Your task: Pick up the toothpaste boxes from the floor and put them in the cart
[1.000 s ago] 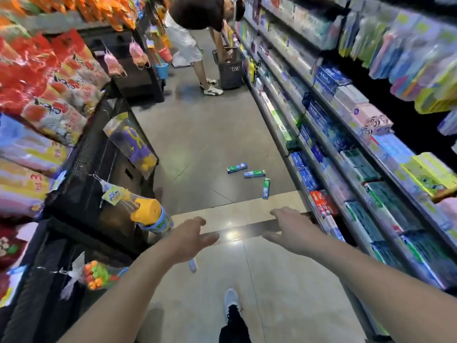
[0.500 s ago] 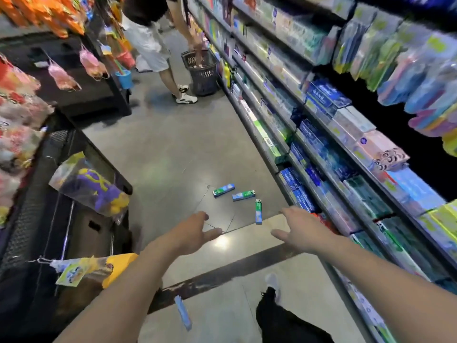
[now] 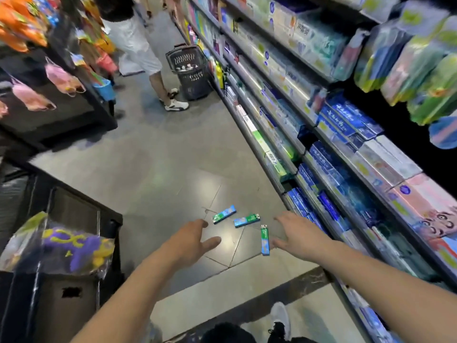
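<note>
Three green-and-blue toothpaste boxes lie on the grey floor tiles: the left box, the middle box and the right box, which points toward me. My left hand is stretched out just left of them, fingers apart and holding nothing. My right hand is spread open just right of the right box, also holding nothing. Neither hand touches a box. A dark plastic shopping cart with items inside stands further down the aisle beside the shelves.
Stocked shelves run along the right side. A black display stand with bagged toys is at my left. Another person stands next to the cart. My shoe shows at the bottom.
I have walked forward along the aisle; the boxes now lie between my outstretched hands instead of well ahead of them. Both hands stay spread and hold nothing.
</note>
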The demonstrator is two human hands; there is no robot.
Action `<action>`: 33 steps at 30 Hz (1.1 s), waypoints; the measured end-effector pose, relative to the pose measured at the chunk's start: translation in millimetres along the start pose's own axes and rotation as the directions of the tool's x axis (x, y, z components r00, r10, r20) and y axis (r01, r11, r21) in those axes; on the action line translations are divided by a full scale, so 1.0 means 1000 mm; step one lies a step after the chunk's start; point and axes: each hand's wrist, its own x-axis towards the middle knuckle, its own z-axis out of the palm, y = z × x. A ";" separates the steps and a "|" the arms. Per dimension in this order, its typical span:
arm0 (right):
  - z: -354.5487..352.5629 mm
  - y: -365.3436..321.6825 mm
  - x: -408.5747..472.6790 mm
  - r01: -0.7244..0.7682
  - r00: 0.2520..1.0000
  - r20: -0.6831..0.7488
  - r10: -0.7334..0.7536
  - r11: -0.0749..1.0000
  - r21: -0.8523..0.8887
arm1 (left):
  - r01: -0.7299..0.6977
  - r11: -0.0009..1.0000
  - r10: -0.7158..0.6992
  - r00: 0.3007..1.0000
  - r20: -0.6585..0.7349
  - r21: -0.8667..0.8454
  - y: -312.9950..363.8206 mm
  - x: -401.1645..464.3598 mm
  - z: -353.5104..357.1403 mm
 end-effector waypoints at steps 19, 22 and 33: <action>0.153 0.093 0.304 -0.337 0.942 0.075 0.328 0.923 0.185 | -0.296 0.912 0.247 0.949 0.196 0.285 -0.069 0.421 0.038; 0.227 0.125 0.353 -0.376 0.926 0.104 0.362 0.906 0.196 | -0.297 0.903 0.235 0.947 0.220 0.311 -0.088 0.491 0.101; 0.497 0.215 0.481 -0.562 0.827 0.158 0.539 0.788 0.253 | -0.409 0.845 0.298 0.895 0.333 0.345 -0.154 0.687 0.314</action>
